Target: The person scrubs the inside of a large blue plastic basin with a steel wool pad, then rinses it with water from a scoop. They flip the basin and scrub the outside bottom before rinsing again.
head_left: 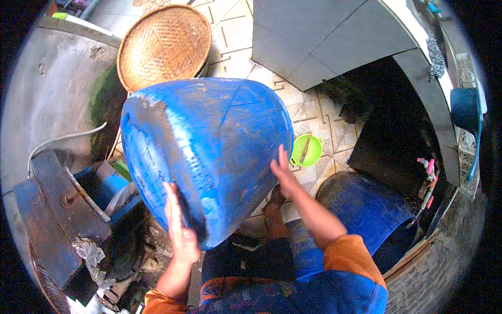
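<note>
A large blue plastic barrel (227, 149), scuffed and dark-stained near its base, lies tilted across the middle of the view. Its bottom faces left and towards me. My left hand (179, 231) is flat against the bottom end, fingers extended. At the barrel's right side, near its far edge, is my right hand (284, 172), slightly blurred, with its fingers spread. Neither hand's fingers are closed around anything. Just beyond the right hand, a lime-green plastic basin (313, 151) rests on the tiled floor with a brown stick-like tool (306, 147) across it.
A round woven bamboo tray (164, 47) stands beyond the barrel. More blue barrels (364, 208) lie at my right, below a tiled counter (313, 31). To the left are a concrete wall (66, 86), a rusty blue metal sheet (59, 204) and crumpled plastic (90, 255).
</note>
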### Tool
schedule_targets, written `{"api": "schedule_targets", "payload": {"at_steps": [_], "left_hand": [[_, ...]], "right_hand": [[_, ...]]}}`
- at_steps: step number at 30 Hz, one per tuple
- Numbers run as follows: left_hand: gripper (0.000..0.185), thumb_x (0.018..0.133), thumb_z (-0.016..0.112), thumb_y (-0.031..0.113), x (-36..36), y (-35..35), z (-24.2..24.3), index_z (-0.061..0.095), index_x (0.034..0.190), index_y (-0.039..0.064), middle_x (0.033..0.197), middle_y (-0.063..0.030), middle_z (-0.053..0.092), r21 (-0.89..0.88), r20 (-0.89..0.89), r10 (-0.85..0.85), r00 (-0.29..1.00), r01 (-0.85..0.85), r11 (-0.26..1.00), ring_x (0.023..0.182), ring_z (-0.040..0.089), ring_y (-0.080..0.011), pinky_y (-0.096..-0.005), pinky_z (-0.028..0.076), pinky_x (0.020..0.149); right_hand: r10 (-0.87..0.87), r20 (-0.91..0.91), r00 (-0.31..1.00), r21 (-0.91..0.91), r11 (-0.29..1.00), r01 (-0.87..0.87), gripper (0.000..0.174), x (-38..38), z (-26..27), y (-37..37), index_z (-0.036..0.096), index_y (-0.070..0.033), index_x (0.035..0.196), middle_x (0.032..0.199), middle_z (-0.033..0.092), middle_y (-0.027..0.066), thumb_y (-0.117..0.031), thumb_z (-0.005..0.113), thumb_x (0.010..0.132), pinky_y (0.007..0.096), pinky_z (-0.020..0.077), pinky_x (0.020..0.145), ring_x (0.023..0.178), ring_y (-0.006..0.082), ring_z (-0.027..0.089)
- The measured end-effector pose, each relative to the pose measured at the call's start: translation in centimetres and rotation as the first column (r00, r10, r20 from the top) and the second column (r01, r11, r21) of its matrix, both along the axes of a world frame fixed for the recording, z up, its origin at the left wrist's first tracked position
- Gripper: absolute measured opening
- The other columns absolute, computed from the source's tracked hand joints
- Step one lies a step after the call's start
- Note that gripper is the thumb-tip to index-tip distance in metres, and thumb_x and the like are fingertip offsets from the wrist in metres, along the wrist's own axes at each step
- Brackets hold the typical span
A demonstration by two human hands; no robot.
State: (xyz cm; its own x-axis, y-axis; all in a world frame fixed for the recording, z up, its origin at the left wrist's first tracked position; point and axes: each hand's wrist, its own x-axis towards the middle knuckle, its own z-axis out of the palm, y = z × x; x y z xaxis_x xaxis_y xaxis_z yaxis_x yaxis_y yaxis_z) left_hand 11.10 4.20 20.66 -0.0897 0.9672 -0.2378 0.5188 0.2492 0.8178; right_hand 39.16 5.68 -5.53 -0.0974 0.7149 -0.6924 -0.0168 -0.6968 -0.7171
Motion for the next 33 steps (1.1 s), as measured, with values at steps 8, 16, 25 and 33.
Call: {"api": "schedule_targets", "payload": {"at_steps": [8,16,25,33], "left_hand": [[0.089,0.099,0.052,0.06,4.9,-1.2,-3.4,0.022,0.164,0.007,0.164,-0.032,0.02,-0.136,-0.25,-0.192,0.949,0.162,0.977,0.151,0.022,-0.0479,-0.0565,0.016,0.122],[0.084,0.1,0.054,0.054,4.9,-4.3,-8.7,0.019,0.165,0.014,0.164,-0.0323,0.021,-0.337,-0.261,-0.221,0.94,0.126,0.933,0.152,0.023,-0.0481,-0.059,0.019,0.121],[0.087,0.097,0.057,0.054,5.6,-4.7,-10.1,0.018,0.166,0.017,0.166,-0.0256,0.022,-0.426,-0.43,-0.357,0.829,0.162,0.89,0.154,0.019,-0.0447,-0.0611,0.017,0.121],[0.089,0.095,0.059,0.057,8.7,-0.4,-13.3,0.019,0.166,0.019,0.168,-0.0276,0.013,-0.267,-0.527,-0.31,0.791,0.192,0.944,0.155,0.009,-0.0475,-0.0621,0.012,0.122]], "right_hand": [[-0.179,-0.246,0.952,0.013,0.982,0.188,0.1,4.9,1.7,-1.6,-0.002,-0.025,0.166,0.172,-0.008,0.0195,-0.054,0.064,0.097,0.0569,0.002,0.124,0.158,0.0334,-0.005],[-0.487,-0.323,0.811,-0.233,0.872,0.431,0.059,12.3,-6.2,2.4,0.041,-0.027,0.157,0.15,0.055,0.0015,-0.056,0.046,0.106,0.0609,0.041,0.104,0.13,0.0264,0.053],[-0.498,0.027,0.867,-0.222,0.842,0.491,0.055,12.9,-0.4,-2.1,0.043,-0.021,0.155,0.144,0.059,0.003,-0.051,0.042,0.108,0.0563,0.0404,0.106,0.133,0.0252,0.051],[-0.468,0.697,0.543,0.559,0.829,-0.002,0.061,17.1,13.0,-0.6,0.049,-0.005,0.148,0.145,0.052,0.0234,-0.021,0.07,0.093,0.0437,0.0426,0.11,0.129,0.0387,0.054]]}}
